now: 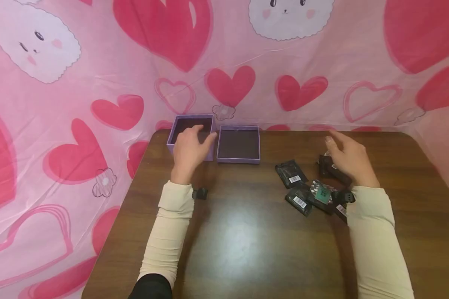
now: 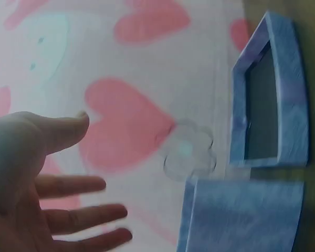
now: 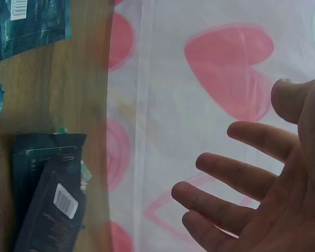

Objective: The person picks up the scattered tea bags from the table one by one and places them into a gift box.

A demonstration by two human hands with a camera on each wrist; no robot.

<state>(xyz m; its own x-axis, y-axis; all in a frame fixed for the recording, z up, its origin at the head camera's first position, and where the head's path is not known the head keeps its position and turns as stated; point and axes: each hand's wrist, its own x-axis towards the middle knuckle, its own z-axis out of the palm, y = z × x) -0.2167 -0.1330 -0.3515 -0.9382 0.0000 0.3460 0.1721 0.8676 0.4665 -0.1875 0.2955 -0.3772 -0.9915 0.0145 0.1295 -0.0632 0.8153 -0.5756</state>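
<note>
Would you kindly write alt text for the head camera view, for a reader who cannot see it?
A person's open left hand hovers at a purple box beside a matching tray, while the open right hand hovers over scattered dark packets on a brown wooden table. Pink heart-patterned cloth surrounds the table.

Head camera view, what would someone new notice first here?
The pink heart-and-bunny cloth behind and beside the brown table grabs the eye first. Next come two open purple boxes side by side at the table's far edge, with the left hand hovering open over the left one. To the right, the right hand hangs open above a scatter of dark packets with barcode labels.
</note>
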